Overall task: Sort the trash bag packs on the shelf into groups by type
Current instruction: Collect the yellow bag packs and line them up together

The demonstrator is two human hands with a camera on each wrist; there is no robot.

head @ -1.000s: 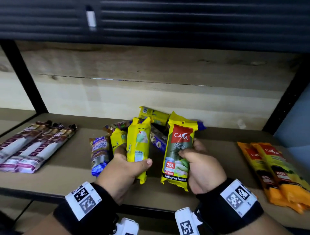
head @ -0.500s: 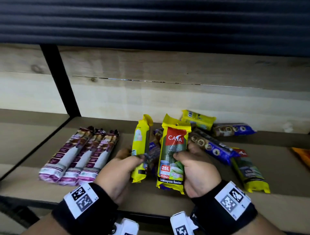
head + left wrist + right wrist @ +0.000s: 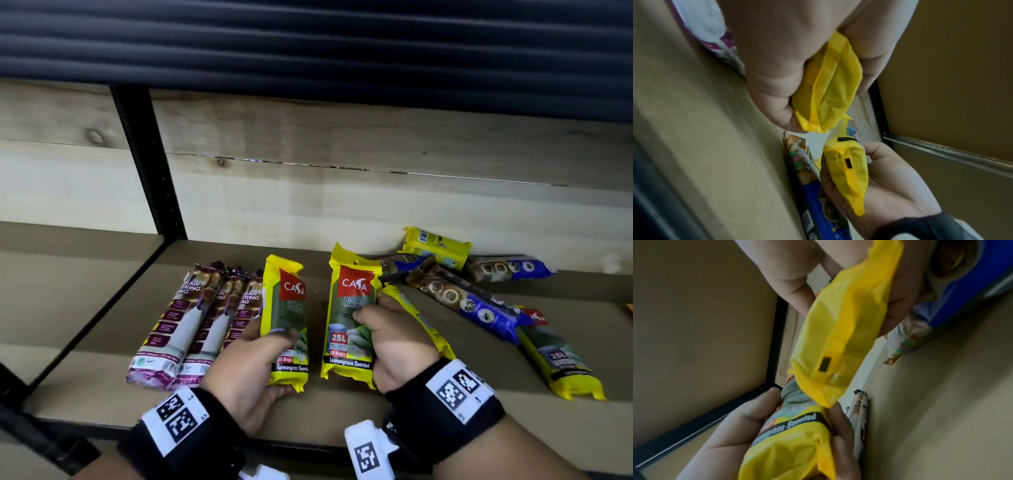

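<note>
On the brown shelf (image 3: 342, 407) my left hand (image 3: 260, 356) grips a yellow CASA trash bag pack (image 3: 284, 318) by its lower half, held upright just right of three purple drawstring packs (image 3: 191, 325). My right hand (image 3: 387, 335) grips a second, matching yellow CASA pack (image 3: 352, 308) beside it. In the left wrist view the fingers wrap the yellow pack (image 3: 828, 91). The right wrist view shows the other yellow pack (image 3: 844, 318) in my right hand's curled fingers.
Blue packs (image 3: 472, 301) lie jumbled at the back right with a small yellow pack (image 3: 435, 245). Another yellow CASA pack (image 3: 555, 356) lies flat at the right, and one more yellow pack (image 3: 421, 322) under my right hand. A black post (image 3: 147, 164) stands at the left.
My left hand has turned its yellow pack from side-on to face up and brought it closer to the purple packs. The right hand's pack has come along beside it.
</note>
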